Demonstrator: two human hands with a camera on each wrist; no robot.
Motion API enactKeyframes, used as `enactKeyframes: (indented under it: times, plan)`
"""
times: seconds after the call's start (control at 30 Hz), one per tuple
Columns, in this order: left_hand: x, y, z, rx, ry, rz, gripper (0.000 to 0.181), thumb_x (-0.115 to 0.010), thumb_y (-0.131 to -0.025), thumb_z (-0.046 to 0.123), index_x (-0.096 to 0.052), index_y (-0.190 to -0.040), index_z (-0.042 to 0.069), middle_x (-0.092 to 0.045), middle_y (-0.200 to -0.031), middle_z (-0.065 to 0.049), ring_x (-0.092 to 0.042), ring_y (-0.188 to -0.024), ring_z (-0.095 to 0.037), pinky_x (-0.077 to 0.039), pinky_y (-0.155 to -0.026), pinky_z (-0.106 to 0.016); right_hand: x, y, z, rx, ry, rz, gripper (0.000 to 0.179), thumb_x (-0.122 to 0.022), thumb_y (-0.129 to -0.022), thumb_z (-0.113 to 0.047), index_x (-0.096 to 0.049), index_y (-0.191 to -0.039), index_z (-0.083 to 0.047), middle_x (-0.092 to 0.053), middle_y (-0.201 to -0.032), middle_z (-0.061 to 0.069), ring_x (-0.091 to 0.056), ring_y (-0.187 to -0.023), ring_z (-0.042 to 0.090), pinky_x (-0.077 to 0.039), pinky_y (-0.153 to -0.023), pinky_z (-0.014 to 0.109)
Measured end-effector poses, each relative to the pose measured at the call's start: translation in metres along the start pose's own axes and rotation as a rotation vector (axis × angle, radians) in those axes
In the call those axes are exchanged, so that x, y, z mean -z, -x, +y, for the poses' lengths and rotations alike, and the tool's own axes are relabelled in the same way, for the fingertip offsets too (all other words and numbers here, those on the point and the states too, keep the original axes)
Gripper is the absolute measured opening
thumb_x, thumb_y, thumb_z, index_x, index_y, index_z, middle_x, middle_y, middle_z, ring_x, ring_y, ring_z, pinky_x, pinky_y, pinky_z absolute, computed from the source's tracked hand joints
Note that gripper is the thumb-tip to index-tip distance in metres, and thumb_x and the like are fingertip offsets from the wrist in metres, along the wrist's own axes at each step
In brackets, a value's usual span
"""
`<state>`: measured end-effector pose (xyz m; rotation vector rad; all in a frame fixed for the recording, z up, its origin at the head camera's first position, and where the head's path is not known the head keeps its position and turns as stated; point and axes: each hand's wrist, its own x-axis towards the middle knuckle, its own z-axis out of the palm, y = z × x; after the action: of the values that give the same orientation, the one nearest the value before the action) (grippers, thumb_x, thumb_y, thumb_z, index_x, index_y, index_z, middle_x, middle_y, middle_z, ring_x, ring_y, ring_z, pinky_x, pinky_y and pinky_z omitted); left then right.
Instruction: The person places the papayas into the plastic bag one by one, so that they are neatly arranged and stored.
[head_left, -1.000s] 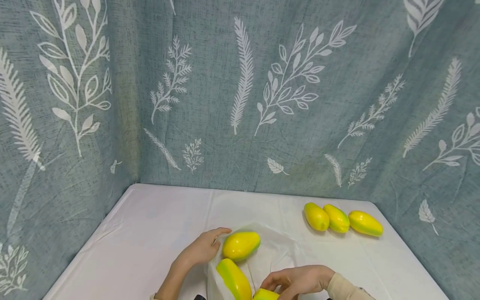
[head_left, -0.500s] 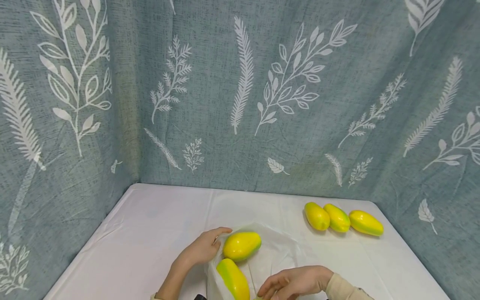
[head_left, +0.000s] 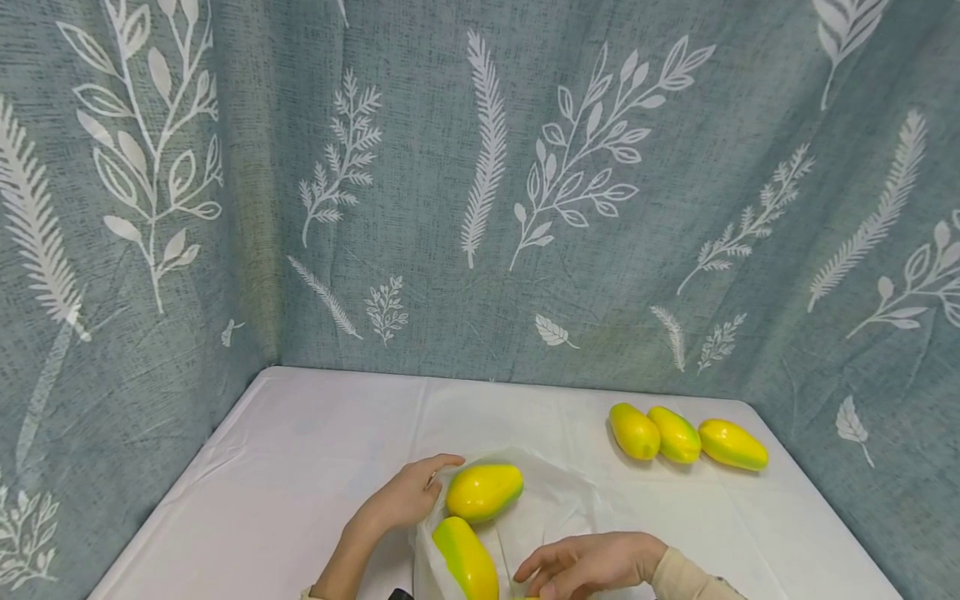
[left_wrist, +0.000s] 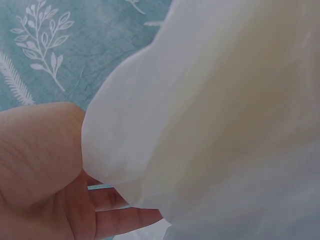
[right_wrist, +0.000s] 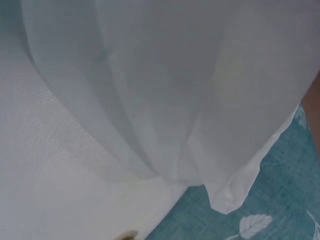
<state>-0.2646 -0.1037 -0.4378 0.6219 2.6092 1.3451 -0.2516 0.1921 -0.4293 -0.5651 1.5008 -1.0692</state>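
Note:
A thin white plastic bag point(head_left: 551, 500) lies spread at the front middle of the table in the head view. My left hand point(head_left: 405, 496) holds its left edge; the left wrist view shows the bag's film point(left_wrist: 120, 130) between thumb and fingers. Inside the bag are two glossy yellow-green papayas, a far papaya point(head_left: 483, 492) and a near papaya point(head_left: 467, 558). My right hand point(head_left: 592, 562) hovers at the bag's near right, its fingers loosely bent and apart. Below its thumb only a yellow sliver of another papaya point(head_left: 531, 597) shows. In the right wrist view, bag film point(right_wrist: 165, 90) hides the fingers.
Three more papayas lie in a row at the table's back right: a left one point(head_left: 634, 432), a middle one point(head_left: 675, 435) and a right one point(head_left: 732, 444). A blue-green leaf-patterned curtain point(head_left: 435, 208) surrounds the white-covered table point(head_left: 315, 433).
The papaya under my right hand has sunk almost out of the head view, and that hand's fingers have loosened from around it. My left hand stays at the bag's edge.

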Motion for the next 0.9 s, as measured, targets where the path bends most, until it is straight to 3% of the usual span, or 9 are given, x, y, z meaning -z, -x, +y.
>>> enactKeyframes:
  times: [0.33, 0.47, 0.67, 0.9]
  plan:
    - [-0.001, 0.0, 0.001, 0.011, 0.002, -0.006, 0.042, -0.041, -0.094, -0.006, -0.053, -0.133, 0.004, -0.049, -0.136, -0.019, -0.041, -0.127, -0.041, -0.036, -0.099, -0.06, 0.011, 0.023, 0.01, 0.087, -0.056, 0.154, 0.044, -0.046, -0.101, -0.017, -0.039, -0.139, 0.003, -0.055, -0.123, 0.01, -0.055, -0.108, 0.02, -0.047, -0.094, 0.037]
    - [0.0, 0.0, 0.001, 0.015, 0.004, -0.009, 0.042, -0.041, -0.094, -0.006, -0.053, -0.133, 0.005, -0.049, -0.136, -0.02, -0.042, -0.126, -0.04, -0.038, -0.097, -0.059, 0.02, 0.037, 0.016, 0.146, -0.083, 0.257, 0.046, -0.048, -0.1, -0.018, -0.038, -0.138, 0.005, -0.056, -0.121, 0.01, -0.055, -0.107, 0.023, -0.047, -0.094, 0.041]
    - [0.0, -0.001, 0.001, 0.012, 0.002, -0.015, 0.042, -0.041, -0.095, -0.006, -0.052, -0.133, 0.004, -0.049, -0.136, -0.02, -0.042, -0.126, -0.041, -0.038, -0.097, -0.059, 0.041, 0.065, 0.028, 0.23, -0.212, 0.422, 0.046, -0.041, -0.103, -0.022, -0.035, -0.14, 0.004, -0.057, -0.118, 0.009, -0.056, -0.107, 0.024, -0.046, -0.094, 0.043]
    - [-0.001, 0.0, 0.002, 0.02, 0.007, -0.014, 0.042, -0.041, -0.095, -0.006, -0.053, -0.133, 0.004, -0.049, -0.136, -0.02, -0.041, -0.127, -0.042, -0.037, -0.098, -0.06, 0.062, 0.094, 0.047, 0.273, -0.335, 0.665, 0.064, -0.034, -0.104, -0.037, -0.018, -0.146, 0.008, -0.056, -0.123, 0.012, -0.054, -0.114, 0.028, -0.044, -0.098, 0.042]
